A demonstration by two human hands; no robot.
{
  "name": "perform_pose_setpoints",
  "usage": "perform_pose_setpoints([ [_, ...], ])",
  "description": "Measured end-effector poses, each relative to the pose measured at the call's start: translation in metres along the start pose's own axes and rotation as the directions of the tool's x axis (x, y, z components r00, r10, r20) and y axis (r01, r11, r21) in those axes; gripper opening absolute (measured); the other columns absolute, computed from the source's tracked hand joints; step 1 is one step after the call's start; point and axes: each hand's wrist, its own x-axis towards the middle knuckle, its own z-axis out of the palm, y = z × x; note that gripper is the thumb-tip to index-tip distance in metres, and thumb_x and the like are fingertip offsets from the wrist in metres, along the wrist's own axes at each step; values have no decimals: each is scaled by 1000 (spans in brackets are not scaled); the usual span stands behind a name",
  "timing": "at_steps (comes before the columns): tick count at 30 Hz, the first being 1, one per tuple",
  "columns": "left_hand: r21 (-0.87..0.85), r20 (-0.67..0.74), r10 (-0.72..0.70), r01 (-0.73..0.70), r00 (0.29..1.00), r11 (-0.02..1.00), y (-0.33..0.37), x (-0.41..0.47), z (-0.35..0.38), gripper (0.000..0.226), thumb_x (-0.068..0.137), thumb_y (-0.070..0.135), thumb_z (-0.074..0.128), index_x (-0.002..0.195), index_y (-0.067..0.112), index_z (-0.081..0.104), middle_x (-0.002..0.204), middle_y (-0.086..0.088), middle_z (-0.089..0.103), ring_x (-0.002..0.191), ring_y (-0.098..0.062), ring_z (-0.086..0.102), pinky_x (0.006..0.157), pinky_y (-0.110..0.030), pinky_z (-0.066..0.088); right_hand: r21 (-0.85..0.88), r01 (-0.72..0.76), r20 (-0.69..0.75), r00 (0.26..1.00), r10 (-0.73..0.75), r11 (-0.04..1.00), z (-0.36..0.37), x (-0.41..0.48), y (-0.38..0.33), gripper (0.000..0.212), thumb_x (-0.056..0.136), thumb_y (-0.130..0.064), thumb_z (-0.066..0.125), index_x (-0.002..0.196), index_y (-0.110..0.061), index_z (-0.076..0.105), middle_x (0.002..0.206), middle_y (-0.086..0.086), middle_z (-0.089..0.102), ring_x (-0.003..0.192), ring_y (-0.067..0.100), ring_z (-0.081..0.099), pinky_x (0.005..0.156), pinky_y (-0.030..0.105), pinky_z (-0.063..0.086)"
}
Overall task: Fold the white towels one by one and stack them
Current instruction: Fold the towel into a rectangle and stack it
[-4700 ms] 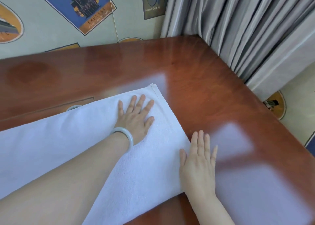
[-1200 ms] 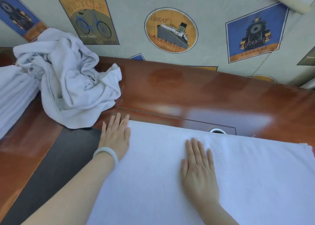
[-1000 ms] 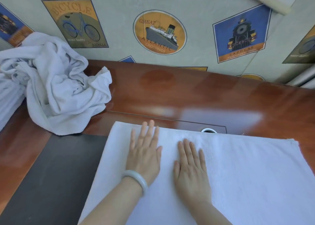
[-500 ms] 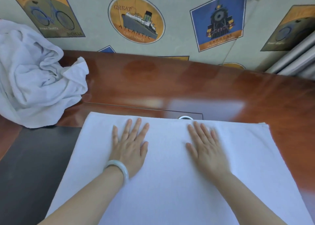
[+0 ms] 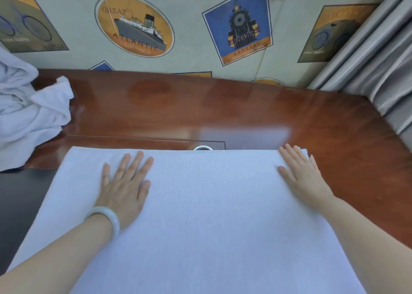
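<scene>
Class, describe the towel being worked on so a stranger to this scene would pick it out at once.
Start at the reddish wooden desk below the patterned wall. On its near side lies a white towel, the left hand and right hand flat on it. Unlike the crumpled white heap at far left, it is spread smooth.

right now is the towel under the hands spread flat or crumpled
Spread flat: the white towel lies smooth on the desk under the flat left hand and right hand. Doubled over or not: cannot tell.
</scene>
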Motion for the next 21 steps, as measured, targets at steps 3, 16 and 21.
perform_pose_setpoints([
  [3, 15, 9, -1, 1, 1000, 1000, 0, -1, 1, 67, 90, 52, -4, 155, 40, 4, 162, 18, -5, 151, -12, -6, 119, -53, -6, -1, -78, 7, 997, 78, 997, -2, 4, -7, 68, 96, -57, 17, 157, -26, 17, 166, -5, 7, 152, 11, -3, 122, 47, -2],
  [16, 7, 93, 20, -21, 995, 1000, 31, -91, -2, 73, 96, 59, -2, 153, 26, 30, 160, 4, 23, 147, -20, 23, 114, -63, 15, -63, -28, -104, 994, 21, 998, 31, -90, -70, 72, 95, -58, 2, 157, -23, 11, 164, -2, 7, 151, 12, 3, 123, 36, -2],
  [21, -21, 73, -258, 260, 963, 965, -2, -103, -2, 82, 83, 57, -10, 157, 25, 5, 157, 12, -15, 151, -15, -7, 120, -53, -3, -27, -204, -66, 977, 202, 979, 21, -112, -67, 78, 97, -59, -4, 158, -13, 11, 165, 4, 9, 153, 19, 2, 123, 46, 2],
])
